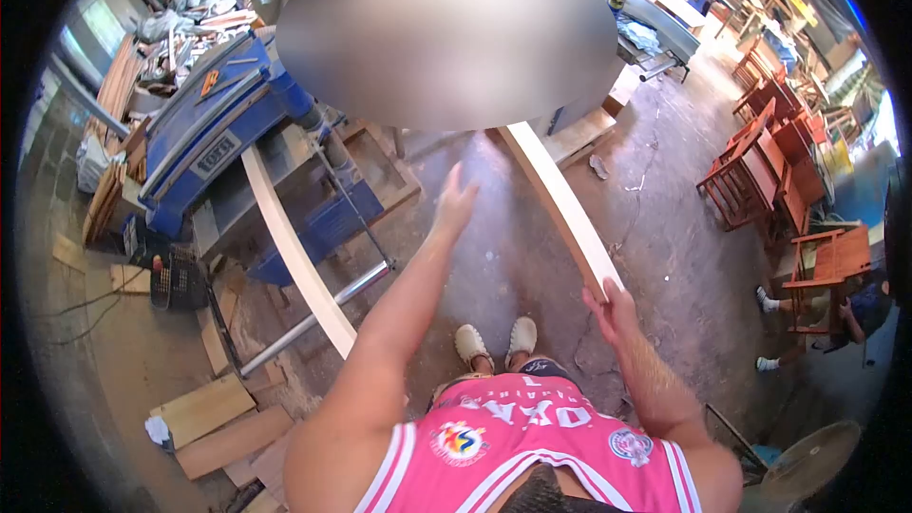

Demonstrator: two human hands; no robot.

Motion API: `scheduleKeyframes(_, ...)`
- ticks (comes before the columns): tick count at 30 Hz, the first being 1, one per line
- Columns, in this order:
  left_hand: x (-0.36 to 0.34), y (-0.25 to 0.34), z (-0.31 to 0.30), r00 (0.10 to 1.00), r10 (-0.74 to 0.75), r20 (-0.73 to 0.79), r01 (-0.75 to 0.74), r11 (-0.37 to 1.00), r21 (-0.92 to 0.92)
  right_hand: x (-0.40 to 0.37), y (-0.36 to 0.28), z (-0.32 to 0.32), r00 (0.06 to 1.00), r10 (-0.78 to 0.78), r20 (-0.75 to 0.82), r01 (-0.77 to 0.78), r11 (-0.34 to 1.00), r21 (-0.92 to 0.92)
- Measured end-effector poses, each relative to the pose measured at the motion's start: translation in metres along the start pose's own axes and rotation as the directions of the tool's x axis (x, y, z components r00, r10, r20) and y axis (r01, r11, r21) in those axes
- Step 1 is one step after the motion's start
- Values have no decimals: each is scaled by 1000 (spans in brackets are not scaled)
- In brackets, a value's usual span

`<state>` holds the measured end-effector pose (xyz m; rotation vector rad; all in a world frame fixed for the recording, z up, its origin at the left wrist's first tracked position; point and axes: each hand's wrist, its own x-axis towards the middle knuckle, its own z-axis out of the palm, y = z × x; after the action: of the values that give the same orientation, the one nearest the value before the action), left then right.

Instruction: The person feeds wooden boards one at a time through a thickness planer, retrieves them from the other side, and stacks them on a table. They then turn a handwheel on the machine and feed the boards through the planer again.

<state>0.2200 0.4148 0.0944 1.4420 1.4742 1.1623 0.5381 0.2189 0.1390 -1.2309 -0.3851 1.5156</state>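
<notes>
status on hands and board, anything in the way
Right grip on near end of pale board, far end hidden by blur. Left grip open, empty. Possible obstacle: second board jutting from blue machine, left side.

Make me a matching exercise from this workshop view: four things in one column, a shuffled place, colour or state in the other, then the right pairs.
Column one
1. Left hand
2. Wooden chairs
3. Right hand
4. Basket

Column two
A. Gripping the near end of a pale wooden beam
B. Black, at the picture's left, near the blue machine
C. Open, holding nothing
D. Reddish-brown, at the picture's right

Right pairs: 1-C, 2-D, 3-A, 4-B
</notes>
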Motion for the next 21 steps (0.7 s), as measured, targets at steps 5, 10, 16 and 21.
scheduleKeyframes(5, 104, 26, 81, 939, -289, 186, 323, 556, -766, -104, 25, -47, 989, -143, -32, 127, 944, -306)
scheduleKeyframes(10, 46, 30, 95, 822, -431, 373, 525, 319, -789, -191, 61, -118, 775, -597, 207, 407, 221, -886)
scheduleKeyframes(16, -116, 38, 112, 922, -207, 328, 360, 140, -923, -296, 99, -224, 974, -200, 108, 204, 562, -801)
scheduleKeyframes(21, -258, 69, 101, 904, -37, 425, 425, -17, -905, -365, 113, -280, 993, -90, 75, 110, 514, -851)
